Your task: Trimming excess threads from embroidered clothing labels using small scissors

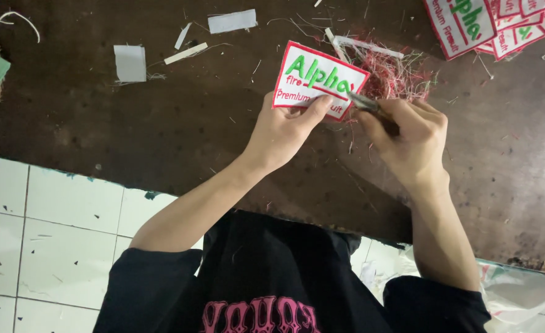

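Above the dark worktable, the left hand pinches a white embroidered patch with a red border by its lower edge, thumb on the face, while the right hand is closed around a small metal tool, probably thread snips, whose tip meets the patch's right corner. Trimmed red and green threads lie heaped just behind, with more patches stacked at the far right. Judged risk: the blades could nick the border stitching or the left thumb, since both sit close to the cutting tip.
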